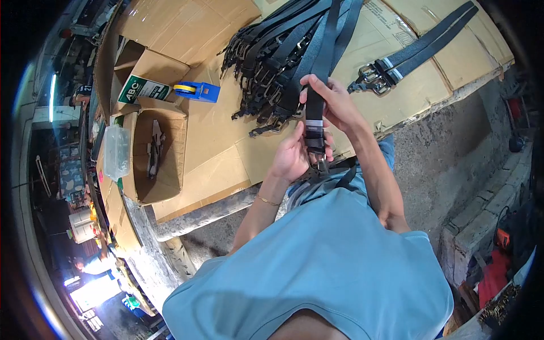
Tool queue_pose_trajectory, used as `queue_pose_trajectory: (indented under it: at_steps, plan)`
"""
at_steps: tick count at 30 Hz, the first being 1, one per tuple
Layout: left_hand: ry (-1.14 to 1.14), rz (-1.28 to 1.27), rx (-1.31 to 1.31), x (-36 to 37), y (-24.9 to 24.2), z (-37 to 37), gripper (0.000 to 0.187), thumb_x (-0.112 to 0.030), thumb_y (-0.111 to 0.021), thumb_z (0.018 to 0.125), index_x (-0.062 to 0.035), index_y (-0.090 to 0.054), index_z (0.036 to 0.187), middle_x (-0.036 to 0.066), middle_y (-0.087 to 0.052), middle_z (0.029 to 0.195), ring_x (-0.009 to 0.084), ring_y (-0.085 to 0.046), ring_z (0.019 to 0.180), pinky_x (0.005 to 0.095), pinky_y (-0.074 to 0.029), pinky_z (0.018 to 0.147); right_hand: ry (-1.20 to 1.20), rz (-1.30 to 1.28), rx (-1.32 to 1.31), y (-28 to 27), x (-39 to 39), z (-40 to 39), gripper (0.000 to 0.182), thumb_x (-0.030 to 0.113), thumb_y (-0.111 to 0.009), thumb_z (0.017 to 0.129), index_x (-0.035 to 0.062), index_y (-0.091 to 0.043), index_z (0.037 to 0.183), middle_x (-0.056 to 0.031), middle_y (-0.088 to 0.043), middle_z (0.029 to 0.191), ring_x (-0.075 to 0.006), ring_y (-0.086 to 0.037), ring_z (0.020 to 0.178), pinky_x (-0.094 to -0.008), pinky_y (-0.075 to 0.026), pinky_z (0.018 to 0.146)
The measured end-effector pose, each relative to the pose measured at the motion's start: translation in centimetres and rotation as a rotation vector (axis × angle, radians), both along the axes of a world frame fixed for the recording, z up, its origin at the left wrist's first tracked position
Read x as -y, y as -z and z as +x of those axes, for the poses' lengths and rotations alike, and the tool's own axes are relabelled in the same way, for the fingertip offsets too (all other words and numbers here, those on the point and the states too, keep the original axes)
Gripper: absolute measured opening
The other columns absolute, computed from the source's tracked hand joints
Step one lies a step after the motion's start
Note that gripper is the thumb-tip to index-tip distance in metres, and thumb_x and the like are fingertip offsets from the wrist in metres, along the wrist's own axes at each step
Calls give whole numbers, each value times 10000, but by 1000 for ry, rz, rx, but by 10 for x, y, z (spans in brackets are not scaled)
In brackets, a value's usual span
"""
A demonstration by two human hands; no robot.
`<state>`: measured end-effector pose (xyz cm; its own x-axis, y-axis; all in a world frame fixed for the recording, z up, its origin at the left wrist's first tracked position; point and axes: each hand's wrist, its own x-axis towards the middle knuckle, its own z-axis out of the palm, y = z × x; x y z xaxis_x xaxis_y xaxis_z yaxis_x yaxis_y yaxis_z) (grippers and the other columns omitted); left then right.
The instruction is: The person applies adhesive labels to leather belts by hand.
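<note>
Right hand (338, 106) pinches the belt (315, 109), center frame; left hand (289, 158) curls round it near the buckle (322, 165). Probably fitting or checking the pale band (314, 123); next move calls for holding the belt flat.

Left grip (290, 157) and right grip (339, 107) hold a black belt (314, 112) near piled belts (277, 56).

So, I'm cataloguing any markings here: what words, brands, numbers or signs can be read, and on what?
"ABC": on the green-and-white panel by the cardboard box.
Printing on the flattened cardboard near the belts: too small to read.
Marks on the pale band of the held belt: too small to read.
Pale characters in the left background: too blurred to read.
</note>
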<state>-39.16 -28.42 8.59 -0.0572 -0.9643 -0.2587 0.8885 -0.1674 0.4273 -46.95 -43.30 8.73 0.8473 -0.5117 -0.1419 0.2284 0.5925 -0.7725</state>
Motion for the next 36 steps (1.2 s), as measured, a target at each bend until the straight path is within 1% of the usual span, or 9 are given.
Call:
queue_pose_trajectory:
  at_steps: [5, 8, 10, 13, 17, 21, 26, 33, 36]
  plan:
    - [108, -29, 35, -3, -8, -4, 456, -339, -365, 969, 22, -423, 1242, 185, -568, 1093, 293, -589, 959, 460, -500, 838, -34, 224, 333, 21, -1, -6, 502, 459, -452, 921, 30, -463, 1180, -73, -634, 876, -110, -596, 676, -219, -491, 552]
    - [137, -34, 73, 1, -7, -6, 353, -186, -483, 940, 46, -455, 1205, 170, -569, 1103, 258, -589, 969, 406, -507, 833, -106, 226, 222, 16, 1, -16, 528, 489, -434, 920, 28, -476, 1176, -94, -632, 935, -126, -582, 731, -256, -486, 640]
    - [138, 40, 579, 3, -5, -6, 305, -127, -499, 931, 53, -478, 1177, 141, -591, 1054, 201, -592, 951, 339, -505, 796, -71, 208, 73, 14, -1, -24, 548, 516, -450, 907, 35, -496, 1164, -90, -625, 958, -127, -553, 759, -292, -462, 701]
    - [92, 77, 905, -2, -3, -7, 275, -134, -607, 874, 33, -523, 1075, 88, -614, 959, 143, -600, 866, 281, -492, 744, -51, -267, -349, 26, -3, -40, 487, 461, -553, 876, 42, -519, 1122, -27, -577, 854, -79, -461, 627, -244, -363, 553]
    - [86, 181, 1243, -12, -3, -9, 342, -181, -742, 768, -5, -539, 980, 56, -616, 894, 129, -606, 790, 262, -495, 691, -155, -110, -416, 17, -13, -50, 313, 207, -535, 862, 36, -462, 1115, -33, -551, 810, -70, -389, 443, -189, -246, 382]
    - [15, 205, 1395, -13, -9, -24, 378, -179, -761, 742, 1, -523, 972, 76, -596, 911, 134, -609, 781, 251, -498, 649, -63, 273, -128, 42, -20, -46, 362, 84, -486, 788, 27, -394, 1133, -95, -567, 858, -130, -510, 469, -226, -441, 382]
    - [-343, -42, 1867, -14, 6, -25, 341, -153, -741, 750, 18, -498, 917, 126, -546, 1002, 181, -595, 699, 258, -479, 569, 36, 457, -32, 55, -32, -41, 420, 65, -474, 766, 57, -361, 1170, -104, -564, 909, -137, -527, 489, -217, -456, 394]
    - [-457, 5, 1896, -11, 17, -28, 305, -129, -717, 764, 5, -477, 896, 120, -560, 932, 162, -558, 666, 257, -449, 538, 66, 387, -59, 44, -35, -34, 337, 66, -464, 769, 97, -390, 1096, -95, -543, 961, -128, -529, 508, -218, -464, 403]
    - [-433, 139, 1685, -13, 19, -30, 306, -160, -686, 767, -3, -470, 916, 156, -524, 872, 324, -574, 749, 377, -460, 595, 75, 376, -61, 39, -36, -31, 310, 58, -461, 772, 94, -385, 1070, -83, -544, 932, -125, -519, 476, -210, -451, 378]
